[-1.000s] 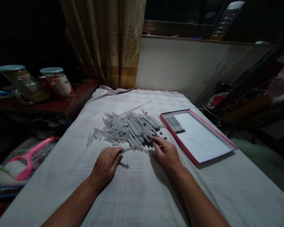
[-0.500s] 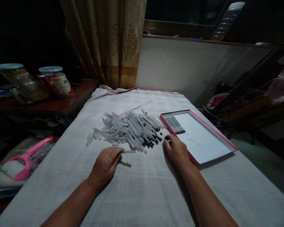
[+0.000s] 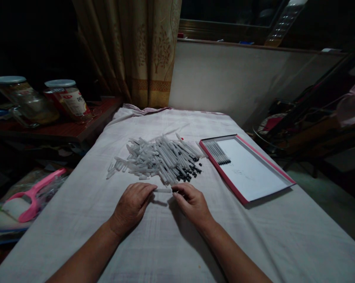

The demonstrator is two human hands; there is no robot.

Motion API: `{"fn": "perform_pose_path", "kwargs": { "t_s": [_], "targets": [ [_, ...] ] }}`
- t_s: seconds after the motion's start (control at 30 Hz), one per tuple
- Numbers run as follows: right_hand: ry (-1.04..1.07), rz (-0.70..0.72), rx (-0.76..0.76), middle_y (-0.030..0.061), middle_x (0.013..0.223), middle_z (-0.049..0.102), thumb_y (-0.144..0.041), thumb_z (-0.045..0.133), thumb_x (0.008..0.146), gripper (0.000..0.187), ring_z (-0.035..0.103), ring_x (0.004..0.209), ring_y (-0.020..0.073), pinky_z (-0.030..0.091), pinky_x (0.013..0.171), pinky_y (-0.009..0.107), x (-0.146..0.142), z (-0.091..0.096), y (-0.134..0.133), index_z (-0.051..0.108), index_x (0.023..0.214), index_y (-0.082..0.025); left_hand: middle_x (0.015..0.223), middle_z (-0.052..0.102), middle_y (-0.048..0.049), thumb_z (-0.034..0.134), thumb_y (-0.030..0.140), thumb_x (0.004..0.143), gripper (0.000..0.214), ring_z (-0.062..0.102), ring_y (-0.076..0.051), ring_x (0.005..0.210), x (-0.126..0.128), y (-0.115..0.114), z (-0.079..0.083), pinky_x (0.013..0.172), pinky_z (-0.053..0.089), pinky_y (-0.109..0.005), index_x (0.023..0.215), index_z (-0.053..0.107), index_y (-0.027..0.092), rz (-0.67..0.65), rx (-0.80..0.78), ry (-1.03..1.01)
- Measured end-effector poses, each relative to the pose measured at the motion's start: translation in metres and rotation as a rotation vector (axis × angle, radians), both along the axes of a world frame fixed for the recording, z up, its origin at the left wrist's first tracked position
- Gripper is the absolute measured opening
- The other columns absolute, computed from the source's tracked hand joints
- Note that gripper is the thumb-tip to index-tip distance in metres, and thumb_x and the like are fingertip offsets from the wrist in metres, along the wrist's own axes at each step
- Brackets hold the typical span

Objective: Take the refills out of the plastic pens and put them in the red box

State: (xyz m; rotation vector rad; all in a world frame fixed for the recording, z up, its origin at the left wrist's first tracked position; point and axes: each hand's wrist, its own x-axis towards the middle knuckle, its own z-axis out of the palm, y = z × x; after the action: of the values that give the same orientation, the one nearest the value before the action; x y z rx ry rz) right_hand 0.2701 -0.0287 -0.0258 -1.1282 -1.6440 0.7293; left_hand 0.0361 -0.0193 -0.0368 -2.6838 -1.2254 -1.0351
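Observation:
My left hand (image 3: pixel 133 205) is closed around one end of a clear plastic pen barrel (image 3: pixel 163 190), which points right just above the cloth. At the barrel's other end, my right hand (image 3: pixel 193 202) pinches a small black pen plug (image 3: pixel 174 190), mostly hidden by the fingers. Whether the plug sits inside the barrel cannot be made out. Beyond both hands lies a heap of pen parts (image 3: pixel 149 155), mostly clear barrels and caps. Loose black plugs (image 3: pixel 190 173) lie along its right side. A shallow red-edged box lid (image 3: pixel 239 195) holds a neat row of pens (image 3: pixel 218 153) with black ends.
A pale checked cloth (image 3: pixel 154 243) covers the table. On the left, a dark red side table (image 3: pixel 91 122) carries jars (image 3: pixel 69 100) and a glass mug (image 3: pixel 32 110). Below it lies a pink handled object (image 3: pixel 32 196). Curtain (image 3: pixel 148 59) and wall stand behind.
My right hand has moved left from beside the box lid to the free end of the pen barrel, bringing the black plug. My left hand stays nearly in place, holding the barrel.

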Motion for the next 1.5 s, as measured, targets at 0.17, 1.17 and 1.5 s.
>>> {"fn": "perform_pose_path", "kwargs": {
  "t_s": [0.17, 1.17, 1.5],
  "targets": [
    [-0.048, 0.025, 0.095, 0.0070, 0.088, 0.075, -0.014, 0.060, 0.084, 0.020, 0.071, 0.079, 0.0186, 0.058, 0.070, 0.028, -0.001, 0.003, -0.001, 0.076, 0.094, -0.021, 0.102, 0.073, -0.0075, 0.050, 0.021, 0.099, 0.021, 0.067, -0.020, 0.094, 0.001, 0.000, 0.001, 0.084, 0.052, -0.034, 0.117, 0.060, 0.020, -0.002, 0.011, 0.009],
    [-0.266, 0.069, 0.173, 0.0084, 0.087, 0.077, -0.020, 0.056, 0.091, 0.020, 0.073, 0.079, 0.0201, 0.058, 0.073, 0.030, 0.006, -0.006, 0.000, 0.074, 0.100, -0.022, 0.101, 0.075, -0.0073, 0.049, 0.021, 0.098, 0.023, 0.070, -0.020, 0.092, 0.002, -0.001, 0.004, 0.084, 0.055, -0.034, 0.117, 0.063, 0.021, -0.080, -0.090, 0.011],
    [-0.163, 0.024, 0.021, 0.0034, 0.080, 0.073, -0.020, 0.058, 0.087, 0.020, 0.067, 0.068, 0.0163, 0.054, 0.064, 0.025, 0.004, 0.001, -0.004, 0.071, 0.101, -0.021, 0.101, 0.075, -0.0071, 0.049, 0.020, 0.099, 0.024, 0.070, -0.019, 0.092, 0.004, -0.001, 0.007, 0.083, 0.054, -0.033, 0.118, 0.062, 0.021, -0.088, -0.085, -0.015]
  ]
}}
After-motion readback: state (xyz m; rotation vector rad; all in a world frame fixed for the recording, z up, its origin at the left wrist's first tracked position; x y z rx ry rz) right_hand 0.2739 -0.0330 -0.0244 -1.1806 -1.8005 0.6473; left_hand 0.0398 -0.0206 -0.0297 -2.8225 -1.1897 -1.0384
